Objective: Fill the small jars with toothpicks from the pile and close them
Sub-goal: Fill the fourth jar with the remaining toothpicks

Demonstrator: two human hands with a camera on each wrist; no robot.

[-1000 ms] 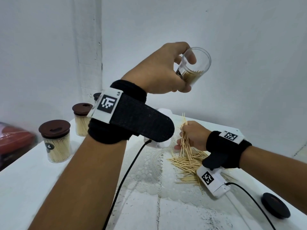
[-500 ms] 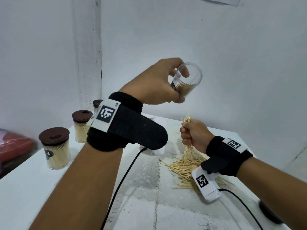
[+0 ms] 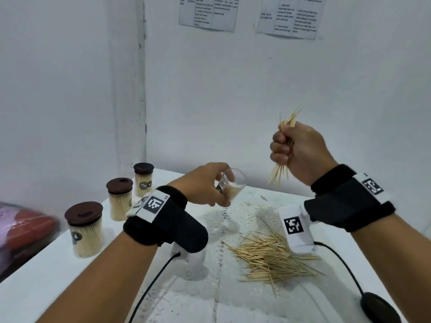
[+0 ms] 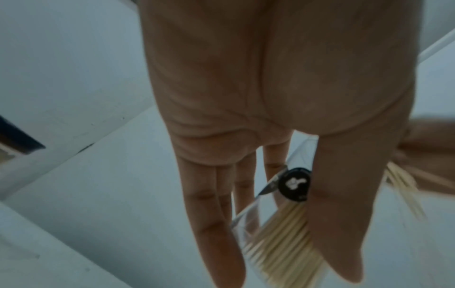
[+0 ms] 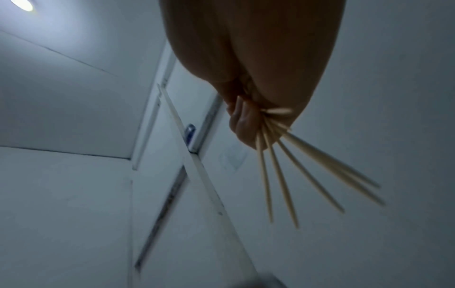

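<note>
The left hand (image 3: pixel 205 186) gripped a small clear plastic jar (image 3: pixel 232 186), partly filled, tilted with its mouth toward the right hand (image 3: pixel 297 152), probably to receive more. That fist's grip was curled around a bundle of pale wooden toothpicks (image 3: pixel 283 157), raised above the loose pile (image 3: pixel 270 257) on the white table (image 3: pixel 46 276).
</note>
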